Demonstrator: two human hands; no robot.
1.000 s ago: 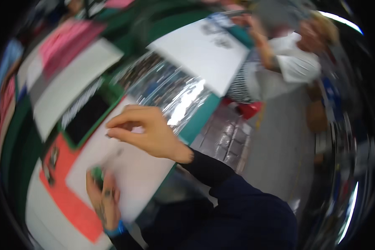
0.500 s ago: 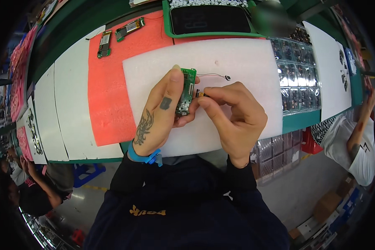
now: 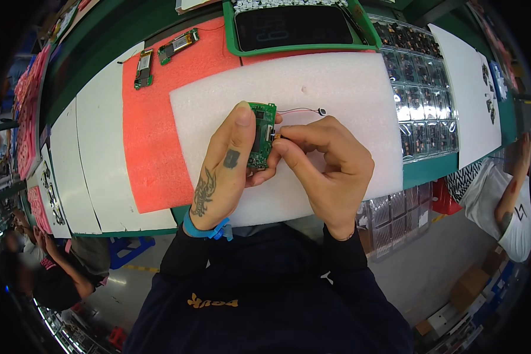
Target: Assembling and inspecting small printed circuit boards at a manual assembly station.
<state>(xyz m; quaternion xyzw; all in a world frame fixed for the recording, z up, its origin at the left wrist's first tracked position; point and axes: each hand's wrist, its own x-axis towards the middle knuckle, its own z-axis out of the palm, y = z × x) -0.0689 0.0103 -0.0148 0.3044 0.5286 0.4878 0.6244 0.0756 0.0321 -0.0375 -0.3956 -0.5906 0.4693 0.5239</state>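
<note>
My left hand [image 3: 225,159], a blue strap at its wrist, grips a green circuit board [image 3: 259,138] upright along its edges, thumb on the near face. Between the thumb and forefinger of my right hand [image 3: 333,168] is a small dark part with an orange flex strip [image 3: 277,136]. Its end meets the white connector [image 3: 269,132] on the board's right side; whether it sits inside the connector cannot be made out. From behind the board's upper right, thin wires run to a small round black component [image 3: 321,111] above the white foam sheet [image 3: 348,82].
Two boards with silver batteries [image 3: 144,68] rest on red foam [image 3: 150,130] at the left. A green tray [image 3: 369,35] holding a dark panel stands at the back. Clear compartment trays [image 3: 428,112] of small parts lie at the right. Other people work at both sides.
My right hand has brought the small flex part leftward, from just beside the board to its connector. My left hand keeps its hold on the board. The whole view has shifted slightly.
</note>
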